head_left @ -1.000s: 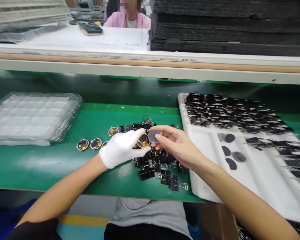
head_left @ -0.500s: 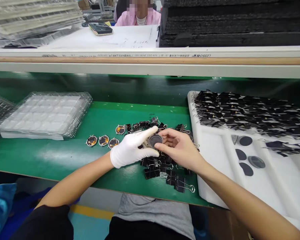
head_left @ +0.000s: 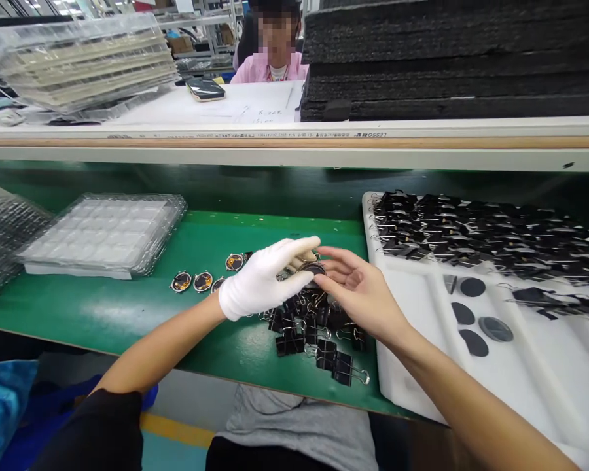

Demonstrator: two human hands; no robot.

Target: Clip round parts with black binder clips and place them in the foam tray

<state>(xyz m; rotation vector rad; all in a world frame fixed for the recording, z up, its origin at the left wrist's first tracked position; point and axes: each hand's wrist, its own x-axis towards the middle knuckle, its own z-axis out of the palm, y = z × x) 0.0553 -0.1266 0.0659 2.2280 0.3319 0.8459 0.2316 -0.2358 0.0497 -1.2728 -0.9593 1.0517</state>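
My left hand (head_left: 265, 278), in a white glove, curls its thumb and fingers around a round, dark-faced watch case (head_left: 313, 267). My bare right hand (head_left: 360, 288) grips the same case at its right edge with thumb and fingertips. The case is tilted, so little of its face shows, and the glove hides part of it. Below and behind both hands lies a heap of black binder clips (head_left: 294, 341). Left of the glove are several watch heads (head_left: 203, 282) with black and orange dials, one partly covered by the glove.
A white tray (head_left: 407, 281) on the right holds rows of black clipped pieces (head_left: 471, 226) and dark discs (head_left: 472, 286). Clear plastic trays (head_left: 105, 229) stand at left. A shelf edge (head_left: 275, 156) crosses behind, with black foam sheets (head_left: 422, 72) on it. Beyond sits a person in pink (head_left: 248, 70).
Between my hands the watch case has tipped from face-up to nearly edge-on. Both hands stay together around it. My view has tilted slightly upward, showing more beyond the shelf.
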